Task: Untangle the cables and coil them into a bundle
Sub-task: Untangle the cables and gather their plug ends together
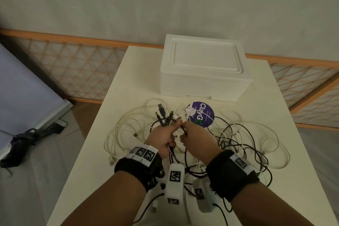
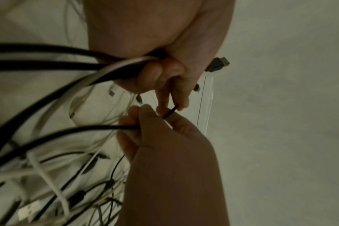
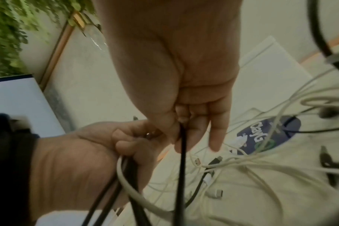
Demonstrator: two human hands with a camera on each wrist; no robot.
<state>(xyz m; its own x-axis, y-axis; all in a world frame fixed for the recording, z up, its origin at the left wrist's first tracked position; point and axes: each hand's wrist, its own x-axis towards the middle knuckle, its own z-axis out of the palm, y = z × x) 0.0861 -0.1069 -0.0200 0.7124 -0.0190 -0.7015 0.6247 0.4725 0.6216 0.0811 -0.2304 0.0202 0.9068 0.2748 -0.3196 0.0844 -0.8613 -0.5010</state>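
Now cables (image 1: 166, 115) gripped between both hands (image 1: 178, 136)

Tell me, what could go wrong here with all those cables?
The black cable pinched by the right hand runs back into the pile; pulling may tighten a knot. The left hand grips several cables, and one could slip out. Dragged loops might shift the purple sticker.

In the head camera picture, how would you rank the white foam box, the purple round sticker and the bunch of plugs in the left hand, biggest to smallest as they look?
1. White foam box, by far the largest.
2. Purple round sticker.
3. Bunch of plugs above the left hand: looks close to the sticker in spread, and it is held nearer the camera, so that order is unsure.
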